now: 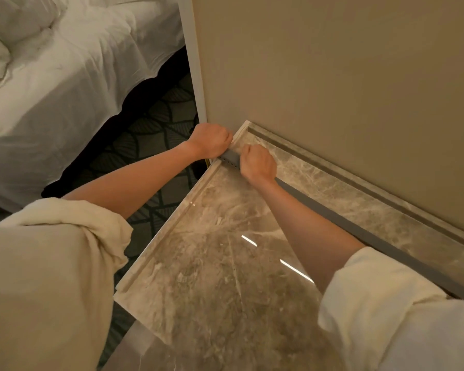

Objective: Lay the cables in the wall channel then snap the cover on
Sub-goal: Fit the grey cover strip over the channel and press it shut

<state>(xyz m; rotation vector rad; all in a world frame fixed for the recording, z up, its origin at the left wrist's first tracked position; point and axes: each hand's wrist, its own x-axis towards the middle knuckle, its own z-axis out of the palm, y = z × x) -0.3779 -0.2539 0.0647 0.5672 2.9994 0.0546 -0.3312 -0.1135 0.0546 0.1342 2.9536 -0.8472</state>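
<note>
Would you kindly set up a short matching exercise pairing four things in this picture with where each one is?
Things:
1. left hand
2. right hand
3. grey channel strip
4. bed

Places:
A. upper left, beyond the patterned carpet
B. fisted at the marble top's far corner
C. along the marble top, near the wall
D. fisted on the strip, near its far end

Pairs: 1-B, 2-D, 3-C, 4-A

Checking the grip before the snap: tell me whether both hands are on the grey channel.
Yes: the left hand and right hand both grip the grey channel at its end.
</note>
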